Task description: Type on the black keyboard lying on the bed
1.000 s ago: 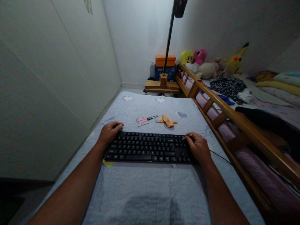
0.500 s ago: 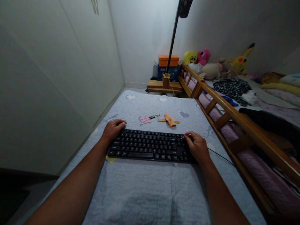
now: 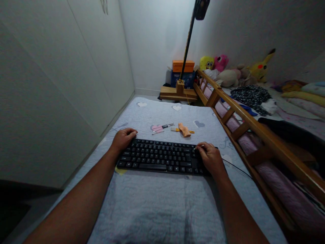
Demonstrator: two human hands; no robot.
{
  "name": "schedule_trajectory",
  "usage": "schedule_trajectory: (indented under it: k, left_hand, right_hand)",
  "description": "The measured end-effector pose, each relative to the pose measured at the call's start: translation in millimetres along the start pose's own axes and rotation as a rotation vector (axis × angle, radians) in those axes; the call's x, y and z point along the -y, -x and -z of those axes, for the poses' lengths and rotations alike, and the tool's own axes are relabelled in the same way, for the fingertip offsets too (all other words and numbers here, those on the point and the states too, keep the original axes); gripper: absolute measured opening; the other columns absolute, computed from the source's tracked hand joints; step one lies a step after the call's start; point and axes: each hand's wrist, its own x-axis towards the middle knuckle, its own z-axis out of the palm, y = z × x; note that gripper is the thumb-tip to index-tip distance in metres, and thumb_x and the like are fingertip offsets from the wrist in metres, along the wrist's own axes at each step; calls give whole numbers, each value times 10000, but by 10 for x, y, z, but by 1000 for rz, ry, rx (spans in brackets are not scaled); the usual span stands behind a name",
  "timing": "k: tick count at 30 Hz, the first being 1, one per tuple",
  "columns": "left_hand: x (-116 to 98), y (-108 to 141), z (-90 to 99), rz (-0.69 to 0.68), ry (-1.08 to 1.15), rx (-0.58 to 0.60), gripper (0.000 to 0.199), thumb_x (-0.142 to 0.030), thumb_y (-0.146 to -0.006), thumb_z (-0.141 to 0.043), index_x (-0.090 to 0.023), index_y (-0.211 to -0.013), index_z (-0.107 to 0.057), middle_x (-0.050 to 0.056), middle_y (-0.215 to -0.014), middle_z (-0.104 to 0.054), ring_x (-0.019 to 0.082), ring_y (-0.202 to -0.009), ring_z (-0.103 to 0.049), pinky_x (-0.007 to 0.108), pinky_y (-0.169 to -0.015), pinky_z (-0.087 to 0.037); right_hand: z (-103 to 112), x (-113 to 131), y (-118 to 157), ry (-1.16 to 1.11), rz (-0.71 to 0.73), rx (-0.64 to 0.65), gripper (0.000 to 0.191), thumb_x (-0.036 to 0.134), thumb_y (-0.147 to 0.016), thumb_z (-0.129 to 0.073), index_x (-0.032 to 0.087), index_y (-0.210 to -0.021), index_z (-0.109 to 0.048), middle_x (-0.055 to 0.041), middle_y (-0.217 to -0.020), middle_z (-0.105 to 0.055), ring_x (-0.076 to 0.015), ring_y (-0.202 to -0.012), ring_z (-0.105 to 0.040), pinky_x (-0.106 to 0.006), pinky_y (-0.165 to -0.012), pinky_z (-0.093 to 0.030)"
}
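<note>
Your right hand (image 3: 209,157) pinches a thin white stick (image 3: 195,148) at the right end of a long, black rectangular keyboard (image 3: 155,155) reaching left to your left hand (image 3: 124,139), whose grip is unclear.

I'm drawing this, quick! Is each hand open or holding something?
Left hand: curled at the left end of the keyboard; grip can't be told.
Right hand: closed on a thin white stick, over the keyboard.
</note>
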Motion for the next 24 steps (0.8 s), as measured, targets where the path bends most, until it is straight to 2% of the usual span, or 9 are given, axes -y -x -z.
schedule_trajectory:
  k: [24]
  left_hand:
    - [-15,-7,9,18,17,5,312,-470,-678,-618,-211,-769,-766,65,-857,-805,283,-862,-732,380,-870,-560]
  right_hand:
    - [-85,115,29,-31,78,53,207,326,-917,-548,244,-851,-726,-77,-866,-751,-268,-878,-681,-382,-836,-491]
